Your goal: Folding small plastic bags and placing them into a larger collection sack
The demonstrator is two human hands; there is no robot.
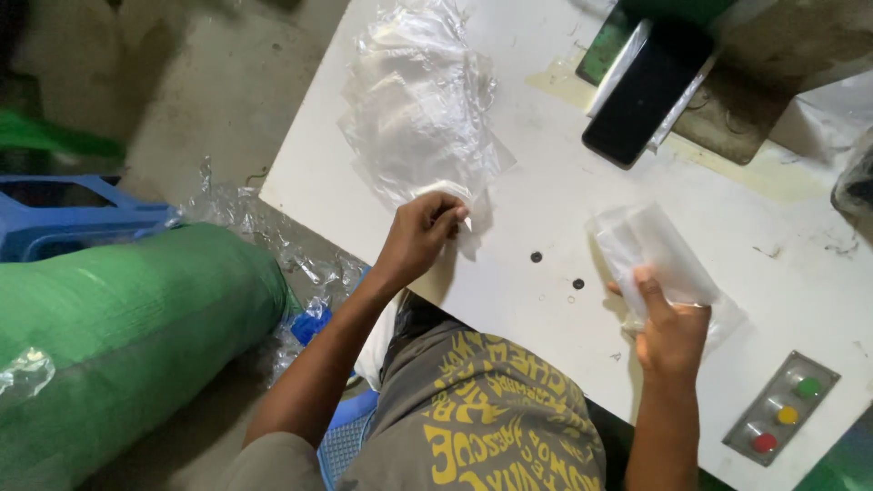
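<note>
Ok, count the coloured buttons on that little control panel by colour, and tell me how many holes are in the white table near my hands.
Green button: 1
Yellow button: 1
Red button: 1
Dark holes in the white table: 2, one and another
Total: 5

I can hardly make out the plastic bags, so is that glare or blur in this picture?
Head view: mostly glare; the clear bag pile shines white against the pale table. The left hand looks slightly soft, and the picture's upper right corner falls into shadow.
</note>
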